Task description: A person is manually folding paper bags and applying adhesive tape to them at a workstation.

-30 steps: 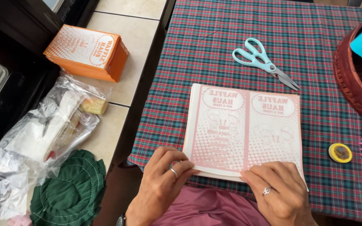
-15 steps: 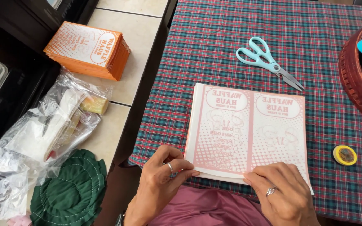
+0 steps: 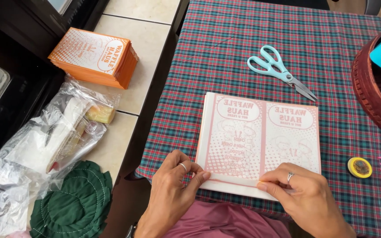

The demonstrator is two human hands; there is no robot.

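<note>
Both hands had pinched up the near edge of the pink-printed paper stack [image 3: 261, 141] on the plaid table [image 3: 225, 53]: left hand [image 3: 173, 185], right hand [image 3: 303, 194]. Farther lay teal scissors [image 3: 281, 72]; leftward, an orange packet stack [image 3: 95, 55].

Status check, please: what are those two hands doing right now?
Left hand and right hand pinch near edge of printed paper sheet. Sheet flat on plaid tablecloth. Scissors beyond, clear.
</note>
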